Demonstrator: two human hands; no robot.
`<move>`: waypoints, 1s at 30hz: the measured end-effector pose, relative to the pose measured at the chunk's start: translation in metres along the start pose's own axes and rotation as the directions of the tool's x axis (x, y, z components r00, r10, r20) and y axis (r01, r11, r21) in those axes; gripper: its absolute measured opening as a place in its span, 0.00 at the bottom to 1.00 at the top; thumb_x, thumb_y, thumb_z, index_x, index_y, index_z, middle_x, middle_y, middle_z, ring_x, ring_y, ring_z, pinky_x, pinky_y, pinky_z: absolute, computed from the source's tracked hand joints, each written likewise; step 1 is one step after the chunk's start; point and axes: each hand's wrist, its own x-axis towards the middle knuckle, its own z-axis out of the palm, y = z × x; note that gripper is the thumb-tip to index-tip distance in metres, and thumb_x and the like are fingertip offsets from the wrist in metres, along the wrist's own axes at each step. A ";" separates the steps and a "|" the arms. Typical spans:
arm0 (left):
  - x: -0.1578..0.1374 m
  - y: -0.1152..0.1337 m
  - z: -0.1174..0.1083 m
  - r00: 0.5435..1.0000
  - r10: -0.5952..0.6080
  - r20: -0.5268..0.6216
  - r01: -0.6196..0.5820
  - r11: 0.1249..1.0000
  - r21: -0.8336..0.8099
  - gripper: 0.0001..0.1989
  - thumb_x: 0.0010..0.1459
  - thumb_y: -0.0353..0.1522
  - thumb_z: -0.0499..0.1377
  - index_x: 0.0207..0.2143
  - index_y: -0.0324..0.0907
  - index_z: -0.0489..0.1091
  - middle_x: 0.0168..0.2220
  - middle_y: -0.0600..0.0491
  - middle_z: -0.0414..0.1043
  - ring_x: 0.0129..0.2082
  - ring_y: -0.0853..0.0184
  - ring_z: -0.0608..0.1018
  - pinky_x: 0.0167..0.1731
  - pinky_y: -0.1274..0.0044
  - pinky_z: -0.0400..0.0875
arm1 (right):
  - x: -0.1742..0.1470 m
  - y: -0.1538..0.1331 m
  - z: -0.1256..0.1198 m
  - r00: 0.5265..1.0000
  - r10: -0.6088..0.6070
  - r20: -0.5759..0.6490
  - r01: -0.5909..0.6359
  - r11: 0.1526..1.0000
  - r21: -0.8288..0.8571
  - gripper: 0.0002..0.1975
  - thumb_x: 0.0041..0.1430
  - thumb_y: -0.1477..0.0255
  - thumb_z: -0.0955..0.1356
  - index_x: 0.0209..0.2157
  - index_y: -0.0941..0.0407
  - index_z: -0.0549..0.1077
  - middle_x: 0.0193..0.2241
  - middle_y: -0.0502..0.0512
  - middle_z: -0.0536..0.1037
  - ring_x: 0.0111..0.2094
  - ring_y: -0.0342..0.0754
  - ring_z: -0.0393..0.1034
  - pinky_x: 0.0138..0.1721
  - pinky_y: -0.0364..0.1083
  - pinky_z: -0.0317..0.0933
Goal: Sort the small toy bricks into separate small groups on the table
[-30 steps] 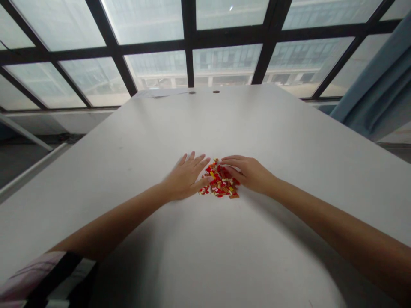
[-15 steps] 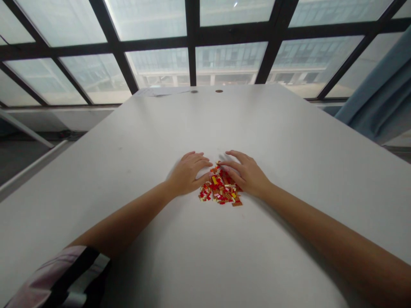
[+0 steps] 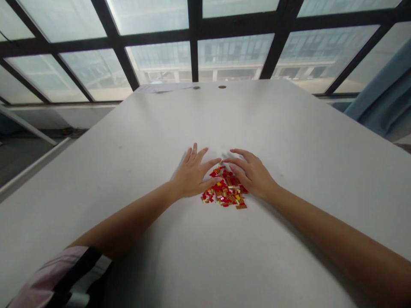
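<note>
A heap of small building bricks (image 3: 227, 194), mostly red and brown with some yellow and white ones, lies on the white table (image 3: 205, 252). On its left side is my left hand (image 3: 194, 173), fingers spread, with thumb and index finger reaching over the heap. My right hand (image 3: 252, 173) rests at the heap's right edge with its fingers apart and slightly bent. The two index fingertips come close together at the far end of the pile, near a small pale piece. Whether either fingertip touches that piece is too small to tell. Part of the heap is hidden under the fingers.
Two round cable holes (image 3: 222, 87) are set in the table's far edge. Flat pale sheets (image 3: 157, 88) lie at the far left corner. Behind stands a dark-framed window (image 3: 194, 55). A blue curtain (image 3: 385, 94) hangs at the right, beyond the table's edge.
My left hand has spread its fingers wider, and its index finger has moved right, toward the right hand's fingertips. The right hand stays almost the same over the heap. The view has shifted slightly.
</note>
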 end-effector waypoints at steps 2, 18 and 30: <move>0.001 0.000 0.001 0.999 -0.008 0.035 0.008 1.000 0.005 0.32 0.66 0.53 0.54 0.68 0.54 0.60 0.73 0.44 0.47 0.73 0.37 0.42 0.68 0.45 0.43 | 0.001 0.001 0.002 1.000 0.013 0.026 -0.013 1.000 -0.014 0.25 0.72 0.58 0.55 0.54 0.52 0.76 0.60 0.67 0.71 0.62 0.62 0.65 0.60 0.66 0.61; -0.001 -0.001 0.008 0.928 -0.340 -0.149 0.355 0.930 0.090 0.30 0.71 0.48 0.47 0.64 0.40 0.65 0.70 0.40 0.56 0.72 0.35 0.49 0.68 0.44 0.46 | 0.000 0.000 0.002 0.997 0.071 -0.012 -0.072 0.996 -0.054 0.26 0.73 0.60 0.54 0.50 0.53 0.79 0.56 0.67 0.74 0.60 0.62 0.67 0.59 0.65 0.61; 0.010 -0.007 0.002 0.797 -0.591 -0.123 0.603 0.775 0.186 0.31 0.71 0.47 0.46 0.69 0.40 0.59 0.71 0.35 0.53 0.72 0.37 0.51 0.68 0.47 0.48 | -0.010 0.003 -0.001 0.998 -0.029 -0.047 0.025 0.996 -0.084 0.29 0.73 0.56 0.53 0.47 0.52 0.82 0.58 0.63 0.74 0.61 0.59 0.67 0.60 0.63 0.60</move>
